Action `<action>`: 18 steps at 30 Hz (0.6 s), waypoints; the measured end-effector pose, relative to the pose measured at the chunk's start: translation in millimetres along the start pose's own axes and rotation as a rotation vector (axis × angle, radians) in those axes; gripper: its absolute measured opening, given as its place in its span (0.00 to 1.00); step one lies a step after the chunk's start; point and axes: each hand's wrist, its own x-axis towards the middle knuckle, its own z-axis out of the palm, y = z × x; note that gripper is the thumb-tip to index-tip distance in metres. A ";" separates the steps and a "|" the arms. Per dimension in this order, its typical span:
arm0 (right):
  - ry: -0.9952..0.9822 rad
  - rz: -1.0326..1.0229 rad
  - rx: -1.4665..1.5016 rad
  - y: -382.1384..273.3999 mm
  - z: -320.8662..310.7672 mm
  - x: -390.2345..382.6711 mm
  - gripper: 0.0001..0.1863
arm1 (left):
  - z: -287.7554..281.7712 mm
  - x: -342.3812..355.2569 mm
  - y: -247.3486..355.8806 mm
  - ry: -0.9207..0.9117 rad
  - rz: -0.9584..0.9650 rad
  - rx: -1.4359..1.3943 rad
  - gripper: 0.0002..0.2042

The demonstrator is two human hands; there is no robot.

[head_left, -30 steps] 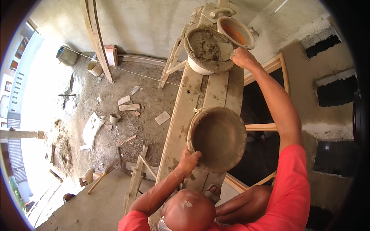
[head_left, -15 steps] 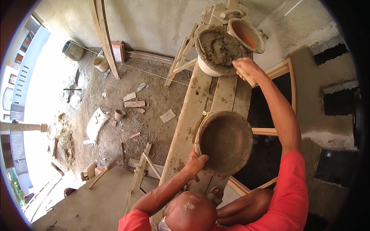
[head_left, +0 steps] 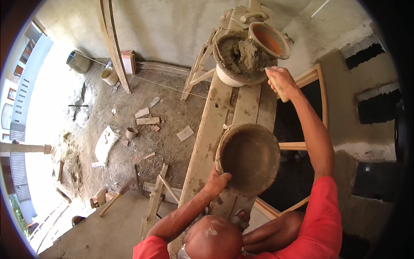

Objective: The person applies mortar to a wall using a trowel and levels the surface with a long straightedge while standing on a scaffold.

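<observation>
My right hand (head_left: pixel 279 83) is closed on a trowel's wooden handle, its blade under a lump of mortar (head_left: pixel 251 54) at the right of a white bucket (head_left: pixel 228 78) of wet mortar at the upper part of the plank platform (head_left: pixel 202 159). My left hand (head_left: pixel 217 181) grips the near-left rim of a round, mortar-coated bucket (head_left: pixel 248 157), which has a dark, smeared inside and sits lower on the same planks. An orange-lined bucket (head_left: pixel 269 41) and a float with a wooden handle (head_left: pixel 249 17) lie beyond the mortar bucket.
Below left is a dirt floor with brick pieces (head_left: pixel 147 121), a sack (head_left: pixel 105 144), pails (head_left: pixel 109 75) and a brush (head_left: pixel 116 196). A timber post (head_left: pixel 114 52) and string stand near the back wall. Framed dark openings (head_left: pixel 293 177) flank the planks at right.
My right hand has turned and moved slightly down, bringing the trowel's handle into sight, and a raised lump of mortar now shows at the blade. My left hand keeps its grip on the empty bucket.
</observation>
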 end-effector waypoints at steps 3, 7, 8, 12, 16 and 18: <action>-0.011 -0.046 -0.099 -18.6 -19.7 -30.3 0.17 | -1.5 -1.1 1.9 -0.025 0.016 0.026 0.23; -0.114 -0.025 -0.082 -18.1 -37.1 -87.4 0.18 | -2.0 -1.3 11.5 0.004 0.043 0.194 0.22; -0.129 -0.005 -0.082 -19.3 -38.1 -106.1 0.18 | -3.7 -2.2 10.5 0.001 0.089 0.202 0.22; -0.240 0.053 -0.069 -8.0 -60.3 -184.0 0.21 | -0.7 -0.6 8.5 -0.077 0.087 0.039 0.21; -0.291 0.141 -0.110 16.3 -52.3 -243.2 0.21 | 1.5 2.0 13.0 -0.084 0.035 0.055 0.18; -0.321 0.104 -0.222 28.1 -28.0 -254.1 0.20 | -4.3 7.0 5.3 -0.067 0.004 0.065 0.17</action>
